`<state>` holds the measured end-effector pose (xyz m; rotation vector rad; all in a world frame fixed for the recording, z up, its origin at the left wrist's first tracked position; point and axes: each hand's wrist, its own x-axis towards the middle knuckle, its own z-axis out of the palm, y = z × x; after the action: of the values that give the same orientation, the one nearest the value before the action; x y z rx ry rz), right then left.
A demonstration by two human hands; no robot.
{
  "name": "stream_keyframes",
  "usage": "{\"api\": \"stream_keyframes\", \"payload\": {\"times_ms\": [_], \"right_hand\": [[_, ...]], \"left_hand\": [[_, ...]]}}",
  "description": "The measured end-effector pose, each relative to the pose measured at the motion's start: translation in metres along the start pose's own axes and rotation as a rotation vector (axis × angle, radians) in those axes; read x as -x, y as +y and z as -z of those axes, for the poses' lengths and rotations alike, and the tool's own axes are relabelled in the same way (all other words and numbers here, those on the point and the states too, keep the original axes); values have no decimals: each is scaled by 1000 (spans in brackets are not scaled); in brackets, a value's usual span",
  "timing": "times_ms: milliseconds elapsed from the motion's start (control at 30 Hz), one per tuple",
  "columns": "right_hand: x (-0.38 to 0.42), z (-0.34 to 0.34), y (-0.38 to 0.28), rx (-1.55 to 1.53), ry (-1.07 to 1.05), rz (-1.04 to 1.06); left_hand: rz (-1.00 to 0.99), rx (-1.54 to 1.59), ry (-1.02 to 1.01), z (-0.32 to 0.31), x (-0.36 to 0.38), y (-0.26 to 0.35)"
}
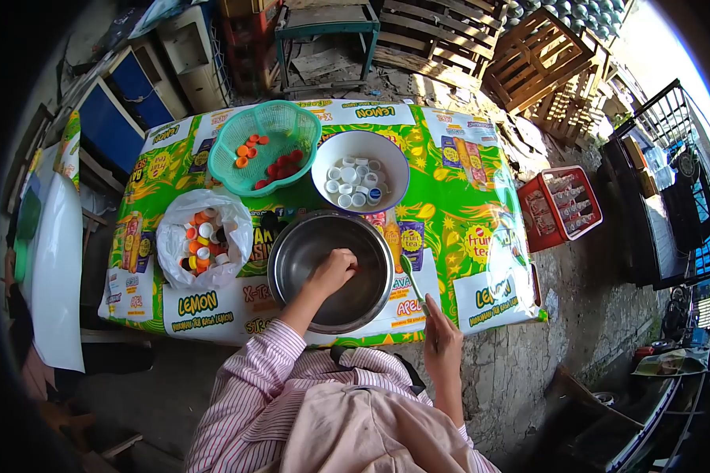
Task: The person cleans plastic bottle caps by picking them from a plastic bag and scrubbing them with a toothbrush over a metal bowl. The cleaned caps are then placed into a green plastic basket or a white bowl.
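One bench [481, 225] carries four containers: one green plastic basket [227, 130], one white enamel bowl [400, 162], one stainless steel bowl [292, 296] and one white plastic bag [170, 236]. The basket has two colour groups of bottle caps: at least six orange caps [242, 150] and several red caps [282, 167], which overlap too much for an exact count. More than ten white caps [348, 174] lie in the enamel bowl, one with a blue top. The bag has well over ten mixed-colour caps [205, 230], partly hidden by one another. One red crate [535, 206] and at least two wooden pallets [538, 59] also show.
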<state>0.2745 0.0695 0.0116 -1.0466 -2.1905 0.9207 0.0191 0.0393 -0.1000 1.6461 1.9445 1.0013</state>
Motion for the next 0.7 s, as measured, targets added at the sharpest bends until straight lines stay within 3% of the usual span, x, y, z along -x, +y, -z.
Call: {"api": "stream_keyframes", "payload": {"times_ms": [100, 167, 300, 367, 567, 633, 700], "right_hand": [[0, -1, 2, -12, -8, -7], [0, -1, 2, -10, -27, -26], [-3, -12, 9, -20, -64, 3], [-5, -22, 7, -12, -114, -24], [-9, -60, 2, -68, -319, 39], [-10, -74, 7, -231, -212, 121], [-11, -73, 6, -220, -214, 87]], "left_hand": [[17, 0, 34, 4, -1, 8], [214, 235, 37, 4, 0, 10], [359, 508, 82, 1, 9, 4], [444, 830, 159, 5, 16, 6], [528, 1026, 202, 31, 38, 22], [571, 1252, 222, 35, 46, 24], [584, 1284, 269, 36, 52, 25]]}}
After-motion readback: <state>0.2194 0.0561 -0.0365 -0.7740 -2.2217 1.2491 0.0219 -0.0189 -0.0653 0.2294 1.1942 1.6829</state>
